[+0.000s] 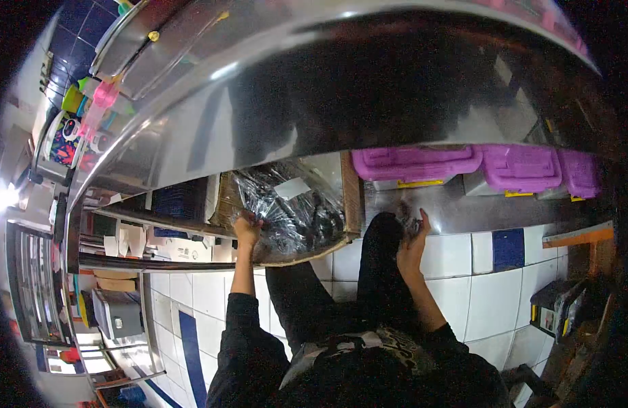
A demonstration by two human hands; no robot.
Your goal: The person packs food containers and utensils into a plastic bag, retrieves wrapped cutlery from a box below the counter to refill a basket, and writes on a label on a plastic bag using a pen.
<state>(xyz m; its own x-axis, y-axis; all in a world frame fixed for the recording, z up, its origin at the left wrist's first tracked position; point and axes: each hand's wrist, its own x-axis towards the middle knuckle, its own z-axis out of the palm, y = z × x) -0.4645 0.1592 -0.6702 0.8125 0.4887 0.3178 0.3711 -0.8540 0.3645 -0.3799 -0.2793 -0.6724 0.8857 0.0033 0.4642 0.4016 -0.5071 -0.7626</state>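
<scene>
Under the metal counter, an open cardboard box (353, 197) holds dark items in clear plastic wrap (287, 216) with a white label on top. My left hand (247, 228) is at the near left side of the box, fingers bent against the plastic; what they grip is too small to make out. To the right of the box my right hand (414, 234) is raised beside my knee, its thumb and fingers around a small clear plastic piece (408, 216).
A shiny steel counter (314, 88) spans the space above the box. Bins with purple lids (521, 166) stand on the shelf at right. Papers (185, 250) lie at left. Dark items (559, 306) sit on the white tiled floor (447, 258) at right.
</scene>
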